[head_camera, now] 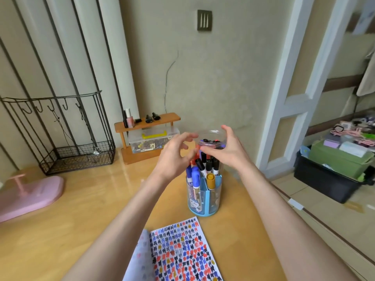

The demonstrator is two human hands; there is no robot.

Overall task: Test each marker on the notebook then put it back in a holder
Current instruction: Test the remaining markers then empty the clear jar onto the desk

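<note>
Notebook lies open at our 6 o'clock on the desk, with the blue holder at its 12 o'clock, markers upright. Just above their caps our left hand hovers at 10 o'clock, fingers apart and empty. Our right hand spreads at 2 o'clock by the clear jar; whether it grips we cannot tell.

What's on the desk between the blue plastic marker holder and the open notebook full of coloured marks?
Nothing: head view shows only bare wooden desk between the blue plastic marker holder and the open notebook.
</note>
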